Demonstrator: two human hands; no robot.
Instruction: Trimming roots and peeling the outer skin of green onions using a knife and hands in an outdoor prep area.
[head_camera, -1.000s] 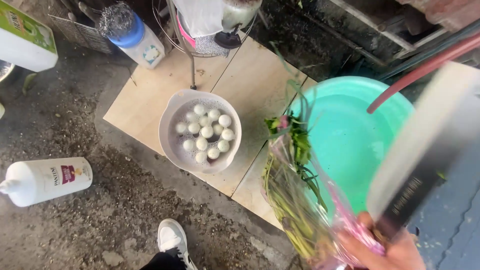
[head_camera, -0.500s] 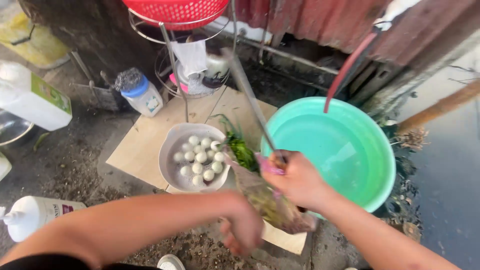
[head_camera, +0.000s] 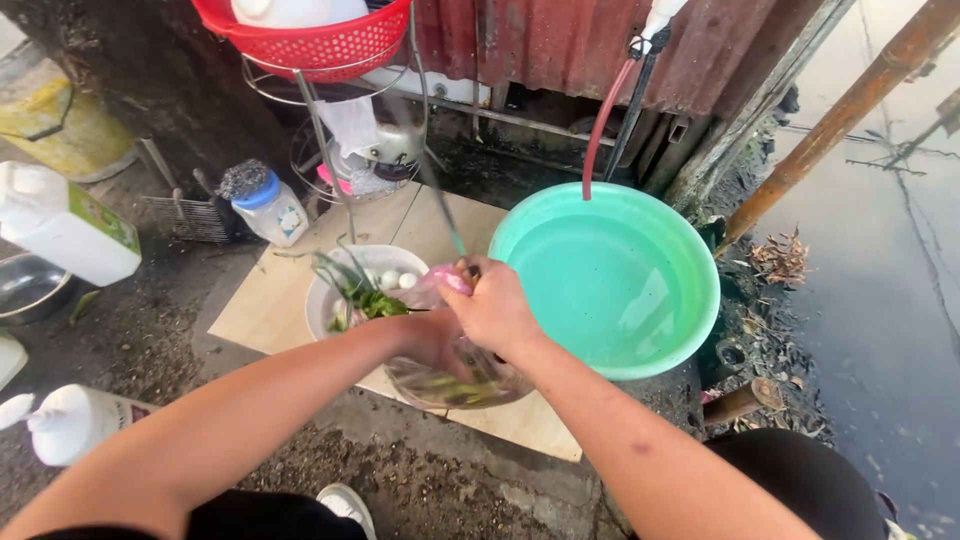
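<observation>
Greens (head_camera: 365, 296) now lie over the white bowl (head_camera: 325, 300), both hands closer.

Both forearms are bare from elbow to wrist, with no sleeves, watch or rings showing. The left hand (head_camera: 432, 340) and right hand (head_camera: 497, 308) wear no gloves. Dark clothing covers the legs, above a white shoe (head_camera: 345, 508).

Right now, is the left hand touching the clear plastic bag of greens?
Touching. The head view shows the left hand gripping the top of the clear plastic bag, with no gap between them.
</observation>
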